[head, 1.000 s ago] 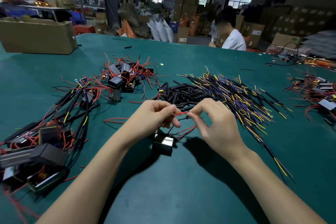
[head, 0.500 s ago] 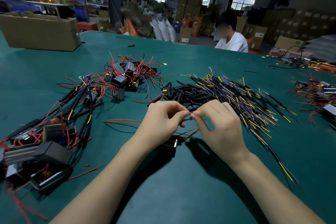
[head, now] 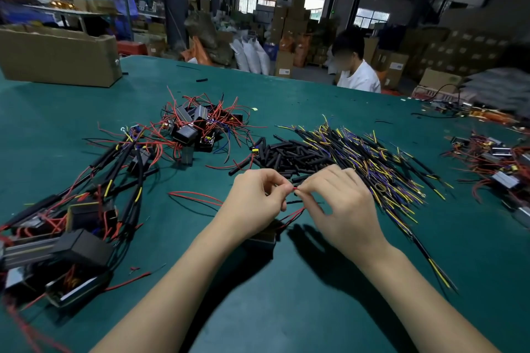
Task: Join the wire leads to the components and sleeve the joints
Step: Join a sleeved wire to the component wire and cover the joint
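Thin red plastic-insulated wire lead [head: 293, 188] sits right between my two pinches, long axis roughly left-right, ends meeting in the small gap between my fingertips. My left hand [head: 255, 203] has thumb and forefinger curled tight on the left end; my right hand [head: 341, 206] pinches the right end the same way — both nearly closed, nothing else held. Whether the strands are twisted together yet I can't tell, too small and part hidden.

From the joint, red and thin black leads drop down and toward me to the small boxy black component with a shiny metal face [head: 262, 238], resting on the green felt-like table top [head: 286, 309] just under my left wrist, mostly hidden by it.

Sleeving is the next need, I'd judge: the heap of short matte black tubing pieces [head: 286, 155] lies just beyond my fingertips, a bit nearer the left hand. Right of the grip — a fan of stiff black sleeved leads with yellow and purple cores [head: 372, 160]. Far left, finished black boxes with sleeved cables [head: 80, 241]. Wires look springy; tubes slippery, light.
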